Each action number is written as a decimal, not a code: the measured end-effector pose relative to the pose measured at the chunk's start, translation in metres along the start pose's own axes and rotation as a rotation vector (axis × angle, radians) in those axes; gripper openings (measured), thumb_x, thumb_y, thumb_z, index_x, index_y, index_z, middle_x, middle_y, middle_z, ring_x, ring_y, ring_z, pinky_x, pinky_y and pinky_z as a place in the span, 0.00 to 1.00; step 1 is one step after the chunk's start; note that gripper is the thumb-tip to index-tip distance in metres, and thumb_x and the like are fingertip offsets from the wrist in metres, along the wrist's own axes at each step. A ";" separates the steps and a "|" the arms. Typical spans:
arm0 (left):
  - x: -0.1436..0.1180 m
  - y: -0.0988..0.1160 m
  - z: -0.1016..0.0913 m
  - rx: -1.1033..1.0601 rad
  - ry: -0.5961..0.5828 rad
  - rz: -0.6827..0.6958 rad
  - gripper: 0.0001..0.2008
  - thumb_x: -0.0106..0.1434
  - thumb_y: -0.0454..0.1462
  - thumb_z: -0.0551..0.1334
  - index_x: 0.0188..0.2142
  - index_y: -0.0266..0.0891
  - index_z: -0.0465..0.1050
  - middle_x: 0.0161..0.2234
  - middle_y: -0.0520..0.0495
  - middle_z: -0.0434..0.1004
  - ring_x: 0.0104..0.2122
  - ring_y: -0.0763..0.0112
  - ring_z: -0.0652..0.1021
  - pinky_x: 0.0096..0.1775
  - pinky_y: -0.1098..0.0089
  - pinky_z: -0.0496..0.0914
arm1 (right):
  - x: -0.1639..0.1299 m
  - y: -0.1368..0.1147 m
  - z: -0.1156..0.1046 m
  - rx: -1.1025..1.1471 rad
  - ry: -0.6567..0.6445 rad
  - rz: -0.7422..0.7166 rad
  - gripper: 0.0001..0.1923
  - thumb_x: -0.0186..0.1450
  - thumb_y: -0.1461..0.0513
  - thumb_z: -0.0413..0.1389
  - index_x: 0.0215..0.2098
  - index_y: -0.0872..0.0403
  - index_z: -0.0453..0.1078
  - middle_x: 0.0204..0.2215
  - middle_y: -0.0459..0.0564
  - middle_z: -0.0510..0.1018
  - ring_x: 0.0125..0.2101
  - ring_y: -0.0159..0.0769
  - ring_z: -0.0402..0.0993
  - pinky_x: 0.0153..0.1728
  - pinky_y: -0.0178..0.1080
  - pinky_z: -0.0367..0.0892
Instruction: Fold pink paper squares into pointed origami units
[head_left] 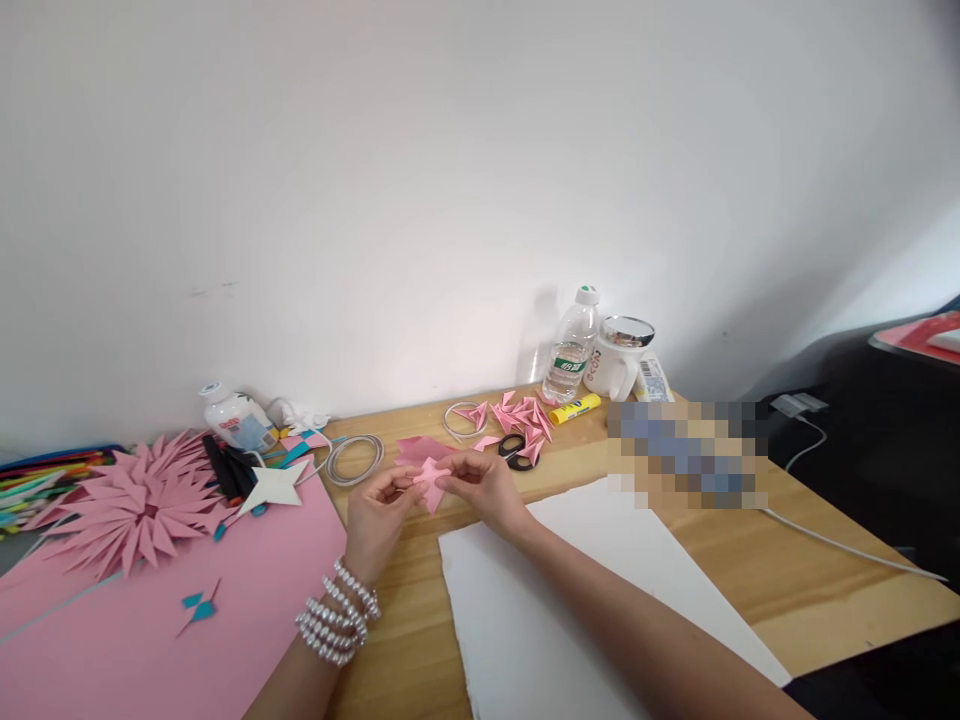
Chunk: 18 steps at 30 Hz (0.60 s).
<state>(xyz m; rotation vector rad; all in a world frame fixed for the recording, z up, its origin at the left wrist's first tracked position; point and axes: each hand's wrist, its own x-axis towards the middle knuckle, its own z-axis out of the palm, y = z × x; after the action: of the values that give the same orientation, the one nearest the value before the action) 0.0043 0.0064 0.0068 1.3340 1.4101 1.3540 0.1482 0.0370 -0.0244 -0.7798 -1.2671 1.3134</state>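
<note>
Between both hands, above the wooden table (pixel 397 600), is a small folded piece of pink origami paper (pixel 430 484) with pointed ends. My left hand (pixel 379 510), with strands of beads on its wrist, pinches its left side. The fingers of my right hand (pixel 484 485) close on its right side. Just behind my fingers lies pink paper (pixel 424 450). A pile of pink folded paper pieces (pixel 525 412) sits beyond my right hand, beside black-handled scissors (pixel 516 452) and a yellow glue stick (pixel 574 408).
White board (pixel 540 620) lies under my right forearm. Pink sheet (pixel 255 620) at left bears a large pink paper flower (pixel 142 510) and a white paper star (pixel 277 488). A water bottle (pixel 571 350), white mug (pixel 616 365), coiled cable (pixel 355 460) and white bottle (pixel 238 418) stand or lie near the wall.
</note>
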 end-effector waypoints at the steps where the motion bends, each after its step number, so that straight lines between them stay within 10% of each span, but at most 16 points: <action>1: 0.000 0.000 0.000 0.010 0.004 0.004 0.10 0.46 0.36 0.66 0.30 0.35 0.74 0.22 0.50 0.75 0.22 0.70 0.76 0.27 0.71 0.73 | 0.000 0.000 0.000 -0.033 0.014 -0.019 0.11 0.48 0.58 0.62 0.28 0.54 0.73 0.23 0.46 0.74 0.24 0.32 0.68 0.28 0.36 0.65; 18: 0.000 0.001 0.000 0.104 -0.014 0.094 0.08 0.49 0.40 0.64 0.26 0.36 0.75 0.25 0.47 0.78 0.24 0.67 0.77 0.30 0.67 0.73 | -0.002 -0.005 -0.003 -0.470 -0.008 -0.296 0.07 0.57 0.59 0.56 0.30 0.49 0.75 0.24 0.49 0.75 0.25 0.34 0.67 0.26 0.36 0.62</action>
<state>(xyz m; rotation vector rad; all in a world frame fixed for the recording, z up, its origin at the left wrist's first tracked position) 0.0045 0.0059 0.0075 1.4914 1.4411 1.3449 0.1528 0.0349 -0.0211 -0.8673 -1.6557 0.7893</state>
